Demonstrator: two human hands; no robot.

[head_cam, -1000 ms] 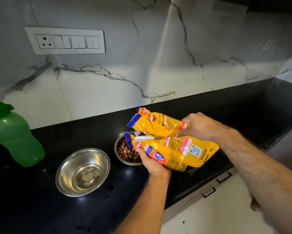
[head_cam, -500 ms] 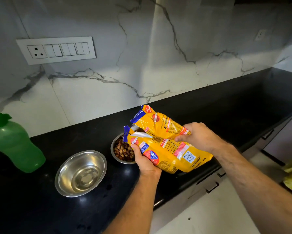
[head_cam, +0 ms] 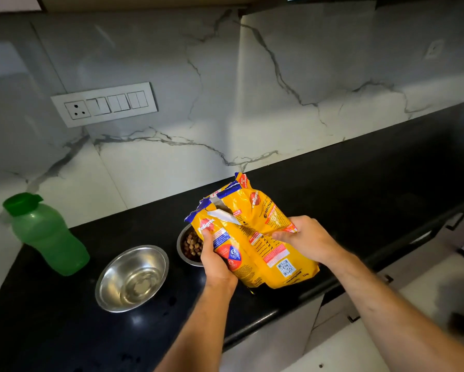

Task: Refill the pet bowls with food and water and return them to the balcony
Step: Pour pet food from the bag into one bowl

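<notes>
Both hands, left (head_cam: 217,260) and right (head_cam: 304,240), grip the yellow food bag (head_cam: 255,237) beside the kibble bowl (head_cam: 189,247).

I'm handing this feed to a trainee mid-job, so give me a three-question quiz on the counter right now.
1. True or false: both hands grip the yellow food bag.
2. Which bowl holds kibble? A: the one beside the green bottle; B: the one partly behind the bag.
3. Fill in: the bag's torn mouth points ____.

Key: 1 true: left hand and right hand. 2 B: the kibble bowl; the other bowl has none. 3 upward.
</notes>
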